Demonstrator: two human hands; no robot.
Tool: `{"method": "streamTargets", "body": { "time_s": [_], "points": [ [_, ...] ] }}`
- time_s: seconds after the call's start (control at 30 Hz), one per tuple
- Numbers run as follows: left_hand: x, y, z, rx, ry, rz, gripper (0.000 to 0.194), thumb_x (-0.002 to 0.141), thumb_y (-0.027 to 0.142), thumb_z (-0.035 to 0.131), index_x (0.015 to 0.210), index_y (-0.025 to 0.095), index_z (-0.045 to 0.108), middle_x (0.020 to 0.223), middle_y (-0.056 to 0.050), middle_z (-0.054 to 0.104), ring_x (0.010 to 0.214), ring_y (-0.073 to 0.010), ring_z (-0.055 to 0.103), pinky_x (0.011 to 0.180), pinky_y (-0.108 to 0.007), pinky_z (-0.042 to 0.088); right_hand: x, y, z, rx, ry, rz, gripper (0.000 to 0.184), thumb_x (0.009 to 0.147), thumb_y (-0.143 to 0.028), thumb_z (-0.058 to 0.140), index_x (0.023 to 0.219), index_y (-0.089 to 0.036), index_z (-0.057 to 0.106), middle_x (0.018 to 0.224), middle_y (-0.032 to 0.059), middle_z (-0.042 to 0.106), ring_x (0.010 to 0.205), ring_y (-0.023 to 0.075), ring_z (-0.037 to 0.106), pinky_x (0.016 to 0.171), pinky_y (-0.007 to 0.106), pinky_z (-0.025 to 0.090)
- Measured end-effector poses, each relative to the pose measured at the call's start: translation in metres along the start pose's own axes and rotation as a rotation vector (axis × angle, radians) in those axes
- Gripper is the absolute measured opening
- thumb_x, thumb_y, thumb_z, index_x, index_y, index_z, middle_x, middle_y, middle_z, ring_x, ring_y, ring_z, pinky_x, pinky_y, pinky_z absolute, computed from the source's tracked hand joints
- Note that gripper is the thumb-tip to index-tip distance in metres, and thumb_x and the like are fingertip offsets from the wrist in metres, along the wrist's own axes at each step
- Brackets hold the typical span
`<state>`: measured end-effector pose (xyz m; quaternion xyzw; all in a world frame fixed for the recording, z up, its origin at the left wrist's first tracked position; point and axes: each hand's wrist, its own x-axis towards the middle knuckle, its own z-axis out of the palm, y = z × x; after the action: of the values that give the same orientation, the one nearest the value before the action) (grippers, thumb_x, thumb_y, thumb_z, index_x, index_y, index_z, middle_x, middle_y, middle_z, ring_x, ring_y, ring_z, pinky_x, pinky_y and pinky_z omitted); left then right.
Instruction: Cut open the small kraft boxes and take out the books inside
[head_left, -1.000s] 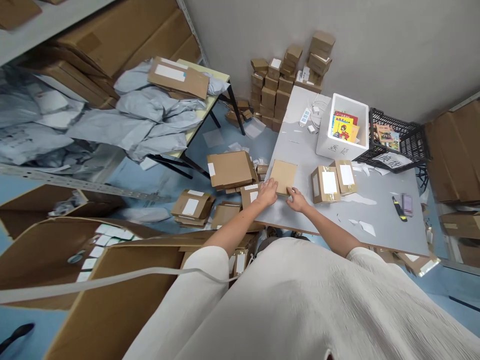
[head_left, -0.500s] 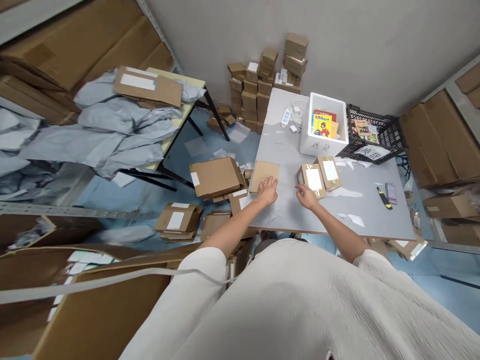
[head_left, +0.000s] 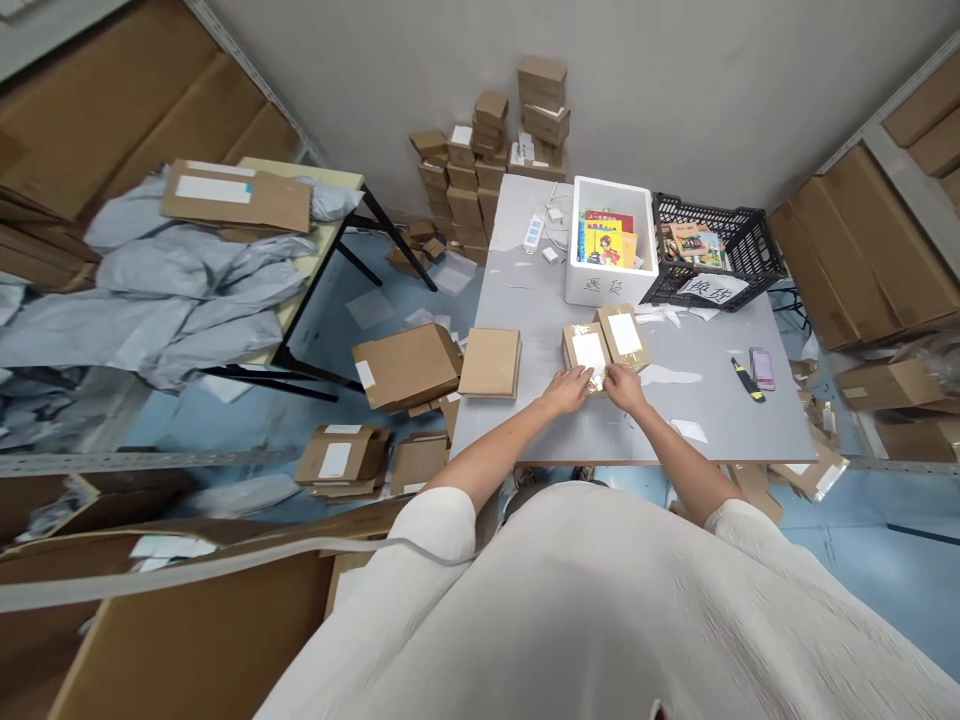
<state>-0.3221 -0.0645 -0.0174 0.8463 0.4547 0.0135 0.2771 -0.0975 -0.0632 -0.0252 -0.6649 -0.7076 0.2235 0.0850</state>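
Observation:
Two small taped cardboard boxes with white labels stand side by side on the grey table (head_left: 517,290). My left hand (head_left: 568,390) grips the near left corner of the left cardboard box (head_left: 583,347). On that box's near right corner, my right hand (head_left: 624,387) has its fingers pinched, close to the right cardboard box (head_left: 624,336). Strips of clear tape show on the near side between my hands. A plain brown cardboard box (head_left: 490,362) lies at the table's left edge, apart from both hands.
Behind the boxes stand a white foam box (head_left: 611,287) of books and a black plastic crate (head_left: 757,240). A box cutter (head_left: 748,380) and a phone (head_left: 762,368) lie on the right. Stacked cartons (head_left: 465,205) line the wall; grey parcels (head_left: 172,270) cover another table.
My left hand has left the plain box and moved right to the left labelled box. My right hand has closed at that box's near corner. The view has shifted right.

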Motion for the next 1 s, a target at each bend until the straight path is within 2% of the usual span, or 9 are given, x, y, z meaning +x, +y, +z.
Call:
{"method": "streamTargets", "body": {
  "time_s": [0.13,0.3,0.4,0.5,0.67,0.87,1.0],
  "points": [
    [-0.009,-0.009,-0.002,0.041,-0.006,-0.044,0.075,0.103,0.022,0.054,0.177,0.022,0.038,0.177,-0.019,0.05,0.164,-0.0329,0.048,0.13,-0.05,0.042,0.001,-0.003,0.014,0.094,0.039,-0.066,0.048,0.102,-0.026,0.053,0.144,-0.017,0.074,0.148,0.02,0.071,0.139,0.0382,0.063,0.12,0.057,0.051],
    [-0.025,-0.019,-0.004,0.03,0.018,-0.167,0.071,0.11,0.04,0.049,0.177,0.02,0.037,0.176,-0.021,0.05,0.16,-0.0367,0.052,0.129,-0.053,0.041,0.004,-0.019,0.033,0.301,0.099,-0.198,0.046,0.101,-0.027,0.052,0.142,-0.019,0.074,0.14,0.0176,0.072,0.126,0.0323,0.071,0.119,0.051,0.057],
    [-0.033,-0.025,-0.006,0.012,0.024,-0.279,0.077,0.112,0.051,0.047,0.179,0.016,0.032,0.172,-0.024,0.055,0.156,-0.0396,0.056,0.13,-0.055,0.038,0.005,-0.032,0.042,0.407,0.06,-0.292,0.05,0.101,-0.027,0.053,0.147,-0.021,0.072,0.143,0.0159,0.073,0.126,0.0312,0.072,0.117,0.052,0.059],
    [-0.043,-0.033,-0.008,0.0,0.057,-0.387,0.077,0.114,0.056,0.039,0.179,0.014,0.033,0.171,-0.024,0.056,0.161,-0.0407,0.05,0.132,-0.057,0.035,0.004,-0.042,0.048,0.457,0.016,-0.343,0.054,0.101,-0.03,0.055,0.153,-0.024,0.068,0.148,0.0139,0.073,0.129,0.031,0.072,0.118,0.054,0.06],
    [-0.064,-0.051,-0.013,-0.006,0.155,-0.457,0.068,0.116,0.051,0.034,0.175,0.018,0.041,0.177,-0.021,0.05,0.166,-0.0382,0.042,0.133,-0.055,0.038,0.006,-0.047,0.053,0.41,0.018,-0.365,0.052,0.101,-0.031,0.058,0.15,-0.024,0.072,0.155,0.0138,0.071,0.147,0.0323,0.065,0.13,0.056,0.051],
    [-0.087,-0.078,-0.014,-0.033,0.147,-0.512,0.064,0.117,0.047,0.035,0.173,0.019,0.043,0.18,-0.02,0.046,0.167,-0.0361,0.041,0.134,-0.053,0.036,0.007,-0.06,0.053,0.294,-0.155,-0.39,0.056,0.103,-0.031,0.057,0.156,-0.022,0.072,0.171,0.0137,0.06,0.164,0.0322,0.051,0.136,0.054,0.044],
    [-0.1,-0.094,-0.015,-0.043,0.116,-0.484,0.062,0.116,0.047,0.037,0.171,0.019,0.045,0.18,-0.021,0.046,0.167,-0.037,0.041,0.134,-0.054,0.037,0.002,-0.075,0.057,0.149,-0.158,-0.29,0.059,0.101,-0.028,0.059,0.158,-0.02,0.068,0.18,0.0168,0.047,0.167,0.0365,0.044,0.135,0.06,0.042]
  ]
}}
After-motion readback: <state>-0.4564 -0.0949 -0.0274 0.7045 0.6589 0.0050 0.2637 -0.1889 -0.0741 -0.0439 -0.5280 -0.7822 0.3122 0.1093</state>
